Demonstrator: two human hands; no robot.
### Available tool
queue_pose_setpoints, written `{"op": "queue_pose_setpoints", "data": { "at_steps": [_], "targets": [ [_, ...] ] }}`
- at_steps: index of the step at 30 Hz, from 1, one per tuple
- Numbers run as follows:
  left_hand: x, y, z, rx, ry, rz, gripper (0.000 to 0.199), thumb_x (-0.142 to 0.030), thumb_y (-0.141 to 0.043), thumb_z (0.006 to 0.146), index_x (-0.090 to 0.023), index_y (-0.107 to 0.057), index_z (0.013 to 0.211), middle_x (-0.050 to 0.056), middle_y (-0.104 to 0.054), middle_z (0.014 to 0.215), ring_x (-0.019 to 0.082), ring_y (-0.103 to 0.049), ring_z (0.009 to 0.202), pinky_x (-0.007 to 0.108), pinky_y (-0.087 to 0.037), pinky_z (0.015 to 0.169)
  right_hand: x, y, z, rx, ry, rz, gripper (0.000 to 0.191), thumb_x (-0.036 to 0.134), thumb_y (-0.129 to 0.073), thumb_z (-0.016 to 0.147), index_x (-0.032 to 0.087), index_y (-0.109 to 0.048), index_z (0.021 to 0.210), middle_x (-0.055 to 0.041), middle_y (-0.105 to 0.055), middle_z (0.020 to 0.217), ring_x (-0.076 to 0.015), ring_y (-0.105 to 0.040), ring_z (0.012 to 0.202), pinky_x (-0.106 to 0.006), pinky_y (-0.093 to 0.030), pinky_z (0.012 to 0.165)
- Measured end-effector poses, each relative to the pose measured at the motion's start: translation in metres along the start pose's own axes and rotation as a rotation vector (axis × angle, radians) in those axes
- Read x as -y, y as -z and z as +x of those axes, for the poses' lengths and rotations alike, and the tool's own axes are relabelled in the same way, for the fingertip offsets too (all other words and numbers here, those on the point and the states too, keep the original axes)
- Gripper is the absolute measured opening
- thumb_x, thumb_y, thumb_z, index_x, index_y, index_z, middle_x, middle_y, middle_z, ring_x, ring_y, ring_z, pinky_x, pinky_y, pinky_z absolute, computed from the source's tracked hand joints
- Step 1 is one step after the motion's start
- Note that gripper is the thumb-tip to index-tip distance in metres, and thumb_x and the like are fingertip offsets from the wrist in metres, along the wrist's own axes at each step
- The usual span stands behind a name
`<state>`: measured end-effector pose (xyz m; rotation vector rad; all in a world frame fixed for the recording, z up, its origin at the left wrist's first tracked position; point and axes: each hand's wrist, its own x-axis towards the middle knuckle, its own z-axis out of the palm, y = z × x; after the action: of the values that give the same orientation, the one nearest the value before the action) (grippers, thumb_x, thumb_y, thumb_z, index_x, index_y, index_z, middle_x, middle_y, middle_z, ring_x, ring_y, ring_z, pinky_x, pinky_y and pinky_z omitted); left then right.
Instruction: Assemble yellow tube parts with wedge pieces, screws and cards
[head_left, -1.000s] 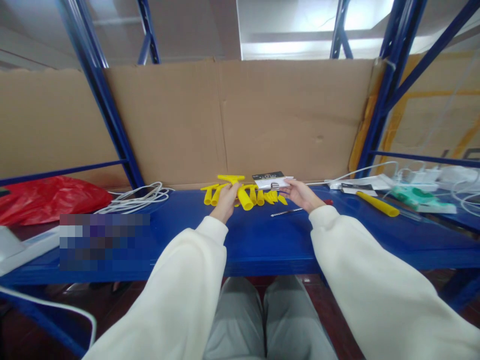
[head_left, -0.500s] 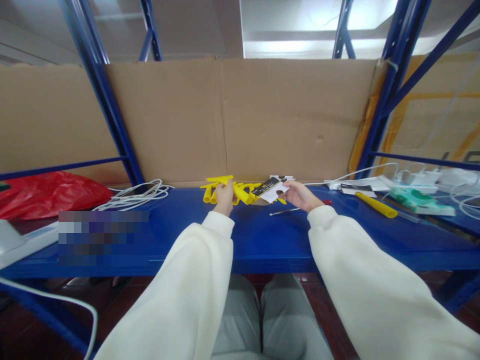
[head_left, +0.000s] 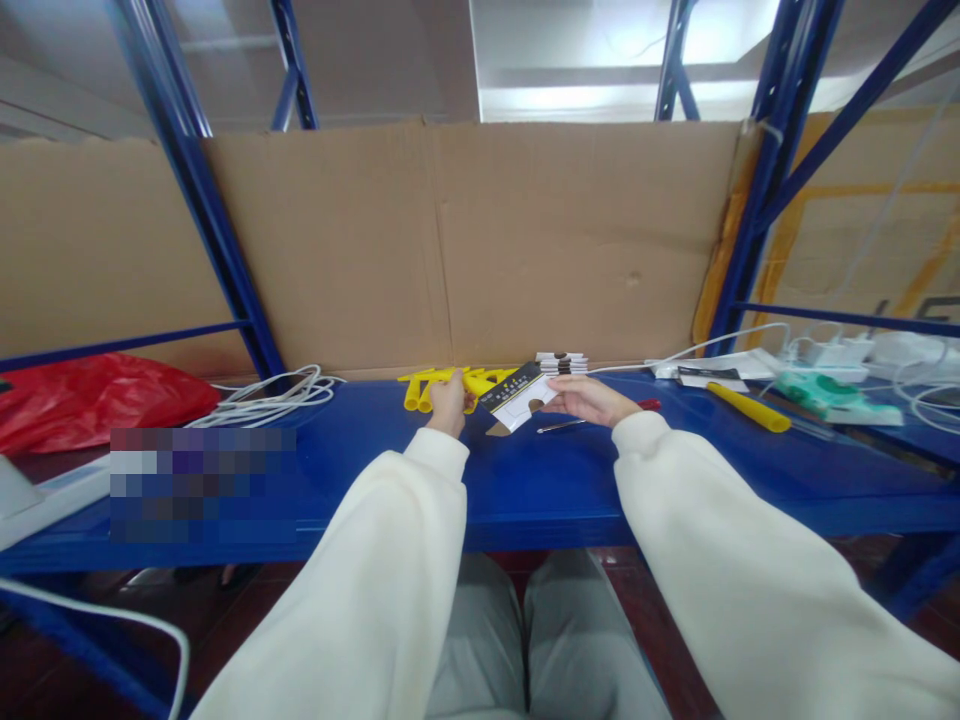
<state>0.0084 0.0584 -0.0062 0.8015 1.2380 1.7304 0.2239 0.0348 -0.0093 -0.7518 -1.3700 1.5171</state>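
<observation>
My right hand (head_left: 585,400) pinches a flat black-and-white cardboard box (head_left: 521,398) by its white end, which has a rounded notch. The box is tilted, its brown far end pointing down to the left. Closed around a yellow tapered tube (head_left: 480,384) is my left hand (head_left: 450,402), just left of the box; its fingers partly hide the tube. Several more yellow tubes (head_left: 418,396) lie in a pile beside and behind that hand. Behind the box stands a small stack of similar folded boxes (head_left: 562,362).
A thin metal tool (head_left: 561,426) with a red handle lies under my right hand. Rightward are a loose yellow tube (head_left: 750,408), a green-and-white packet (head_left: 829,398) and white cables. On the left, a red plastic bag (head_left: 112,395) and coiled cable (head_left: 281,400). Cardboard (head_left: 562,240) walls the back.
The box in my right hand has swung lower and nearer, showing more of its black printed face. My left hand has shifted slightly, with the yellow tube now partly behind the box.
</observation>
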Motion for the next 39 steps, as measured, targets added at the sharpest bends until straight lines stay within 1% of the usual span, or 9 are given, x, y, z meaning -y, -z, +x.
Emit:
{"op": "queue_pose_setpoints", "data": {
  "at_steps": [2, 7, 14, 18, 21, 25, 29, 33, 39],
  "targets": [
    [0.001, -0.001, -0.002, -0.021, -0.013, 0.042, 0.007, -0.019, -0.062, 0.084, -0.014, -0.059, 0.081, -0.003, -0.057, 0.053, 0.011, -0.055, 0.039, 0.021, -0.042, 0.042, -0.002, -0.001, 0.001, -0.013, 0.006, 0.005, 0.01, 0.01, -0.065, 0.084, 0.012, -0.074, 0.087, -0.0091, -0.078, 0.09, -0.0154, -0.073, 0.08, -0.028, -0.059, 0.083],
    [0.004, -0.002, -0.01, 0.114, -0.07, 0.061, 0.012, -0.014, -0.064, 0.081, -0.014, -0.058, 0.071, -0.002, -0.058, 0.053, 0.011, -0.057, 0.043, 0.021, -0.042, 0.045, -0.006, -0.001, 0.004, 0.001, 0.031, 0.012, 0.006, 0.01, -0.071, 0.081, 0.014, -0.074, 0.082, -0.0077, -0.078, 0.087, -0.0158, -0.073, 0.08, -0.027, -0.06, 0.082],
    [0.003, -0.003, -0.009, 0.196, 0.071, -0.021, 0.006, -0.014, -0.066, 0.077, -0.014, -0.06, 0.075, -0.001, -0.062, 0.055, 0.011, -0.058, 0.043, 0.022, -0.045, 0.047, -0.007, -0.001, 0.006, -0.016, 0.058, -0.004, 0.005, 0.01, -0.071, 0.08, 0.013, -0.076, 0.082, -0.0088, -0.078, 0.09, -0.018, -0.073, 0.087, -0.029, -0.06, 0.086],
    [0.006, -0.004, -0.008, 0.26, 0.083, -0.062, 0.005, -0.016, -0.067, 0.074, -0.014, -0.062, 0.075, -0.002, -0.063, 0.057, 0.011, -0.058, 0.043, 0.021, -0.044, 0.045, -0.007, -0.002, 0.007, -0.056, 0.078, -0.001, 0.006, 0.01, -0.071, 0.081, 0.014, -0.076, 0.081, -0.0076, -0.078, 0.089, -0.0163, -0.073, 0.084, -0.026, -0.06, 0.084],
    [0.006, -0.004, -0.01, 0.303, 0.093, -0.067, 0.008, -0.021, -0.067, 0.076, -0.015, -0.063, 0.075, 0.0, -0.066, 0.059, 0.012, -0.06, 0.044, 0.021, -0.043, 0.042, -0.008, -0.004, 0.007, -0.107, 0.083, -0.01, 0.009, 0.009, -0.068, 0.083, 0.014, -0.076, 0.081, -0.0071, -0.078, 0.088, -0.0147, -0.073, 0.082, -0.023, -0.059, 0.082],
    [0.002, -0.004, -0.016, 0.256, 0.11, 0.002, 0.019, -0.032, -0.061, 0.087, -0.015, -0.066, 0.08, 0.002, -0.066, 0.058, 0.015, -0.062, 0.048, 0.022, -0.043, 0.042, -0.009, -0.004, 0.007, -0.128, 0.085, -0.028, 0.008, 0.01, -0.069, 0.083, 0.012, -0.076, 0.082, -0.0091, -0.078, 0.09, -0.0152, -0.073, 0.081, -0.024, -0.059, 0.085],
    [-0.001, -0.006, -0.02, 0.237, 0.099, 0.024, 0.026, -0.036, -0.053, 0.092, -0.015, -0.068, 0.088, 0.005, -0.068, 0.061, 0.019, -0.066, 0.054, 0.027, -0.05, 0.051, -0.011, -0.003, 0.009, -0.142, 0.113, -0.044, 0.006, 0.011, -0.071, 0.081, 0.013, -0.077, 0.081, -0.009, -0.078, 0.086, -0.0165, -0.073, 0.081, -0.027, -0.059, 0.087],
    [0.001, -0.009, -0.019, 0.288, 0.063, 0.078, 0.024, -0.032, -0.053, 0.09, -0.015, -0.069, 0.084, 0.005, -0.068, 0.063, 0.02, -0.067, 0.057, 0.027, -0.05, 0.053, -0.011, -0.001, 0.01, -0.153, 0.144, -0.047, 0.006, 0.012, -0.072, 0.081, 0.015, -0.076, 0.077, -0.0065, -0.077, 0.078, -0.0171, -0.073, 0.078, -0.028, -0.06, 0.083],
    [0.002, -0.008, -0.018, 0.275, -0.027, 0.119, 0.012, -0.022, -0.061, 0.082, -0.013, -0.069, 0.08, 0.007, -0.073, 0.076, 0.017, -0.069, 0.065, 0.023, -0.048, 0.053, -0.01, -0.002, 0.011, -0.241, 0.144, -0.043, 0.012, 0.008, -0.07, 0.082, 0.013, -0.076, 0.074, -0.0074, -0.077, 0.076, -0.0145, -0.071, 0.071, -0.025, -0.059, 0.081]
  ]
}}
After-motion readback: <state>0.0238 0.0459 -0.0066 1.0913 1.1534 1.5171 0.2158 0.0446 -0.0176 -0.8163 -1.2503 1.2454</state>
